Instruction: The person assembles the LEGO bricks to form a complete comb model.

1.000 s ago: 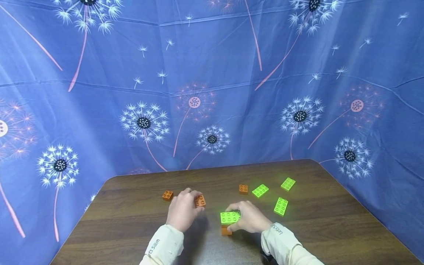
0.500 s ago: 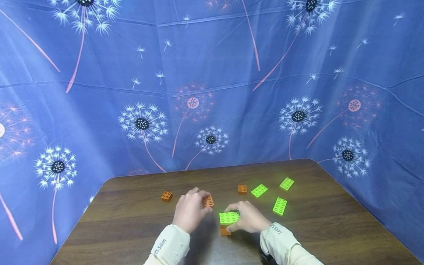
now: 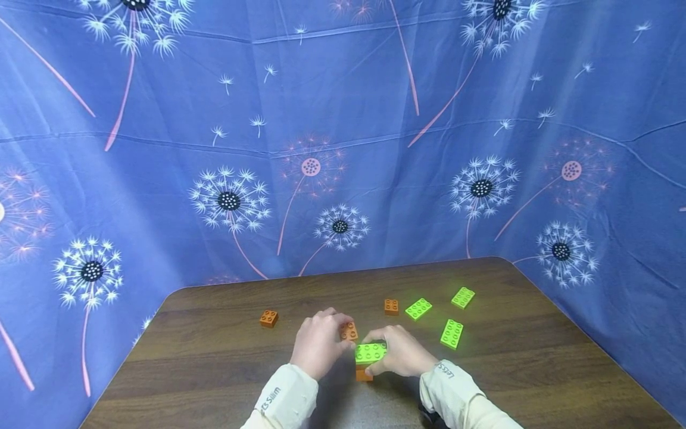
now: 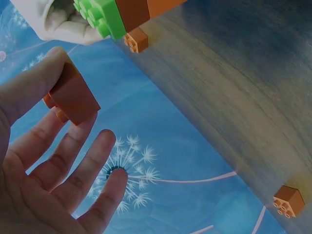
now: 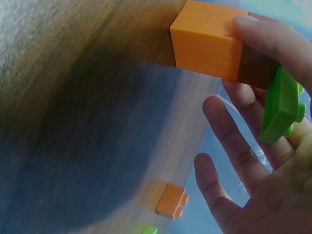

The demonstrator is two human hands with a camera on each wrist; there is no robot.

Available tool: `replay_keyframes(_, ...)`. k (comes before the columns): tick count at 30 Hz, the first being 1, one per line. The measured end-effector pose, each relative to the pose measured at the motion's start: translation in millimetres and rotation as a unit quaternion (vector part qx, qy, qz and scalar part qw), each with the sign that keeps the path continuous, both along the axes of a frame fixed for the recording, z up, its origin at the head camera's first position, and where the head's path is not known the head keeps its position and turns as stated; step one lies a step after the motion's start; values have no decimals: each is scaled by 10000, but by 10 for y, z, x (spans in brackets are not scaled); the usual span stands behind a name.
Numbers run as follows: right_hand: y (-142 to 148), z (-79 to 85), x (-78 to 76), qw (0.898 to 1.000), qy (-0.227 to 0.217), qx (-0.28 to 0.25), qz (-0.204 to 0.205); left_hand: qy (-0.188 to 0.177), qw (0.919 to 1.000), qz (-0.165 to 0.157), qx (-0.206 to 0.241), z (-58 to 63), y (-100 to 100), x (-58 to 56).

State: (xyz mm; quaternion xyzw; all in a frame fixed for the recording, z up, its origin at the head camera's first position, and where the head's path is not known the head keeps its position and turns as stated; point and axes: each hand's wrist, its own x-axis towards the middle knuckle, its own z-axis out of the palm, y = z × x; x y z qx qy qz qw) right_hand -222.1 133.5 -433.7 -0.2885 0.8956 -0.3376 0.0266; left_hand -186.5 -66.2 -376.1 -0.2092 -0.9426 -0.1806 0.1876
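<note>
Now your left hand (image 3: 320,345), pinching a four-studded orange plastic brick (image 3: 349,331) with its other fingers (image 4: 101,151) spread, is nearer the green-topped orange plastic stack (image 3: 368,357) your right hand (image 3: 403,353) grips, leaving the two close but seemingly unjoined.

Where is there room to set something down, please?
The brown wooden table is bare left of the left hand, nearer than the leftmost square orange brick, and right of the cream right sleeve. It's crowded around the right hand and green-topped brick stack.
</note>
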Motion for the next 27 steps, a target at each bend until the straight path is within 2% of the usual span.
replay_keyframes(6,0,6,3,10000,-78,18,-58,31,9999,-30,-127,-25,70,-2)
replay_keyframes(12,-3,0,-6,9998,96,173,-58,77,9997,-57,-220,-61,138,-3)
replay_keyframes(16,-5,-3,-5,9993,225,290,-87,-103,9996,-23,-254,-67,177,14)
replay_keyframes(23,-6,2,2,9997,78,154,-144,-201,9994,-10,-268,-106,221,27)
replay_keyframes(27,2,4,3,9997,149,163,-127,-291,9991,-4,-320,-125,242,35)
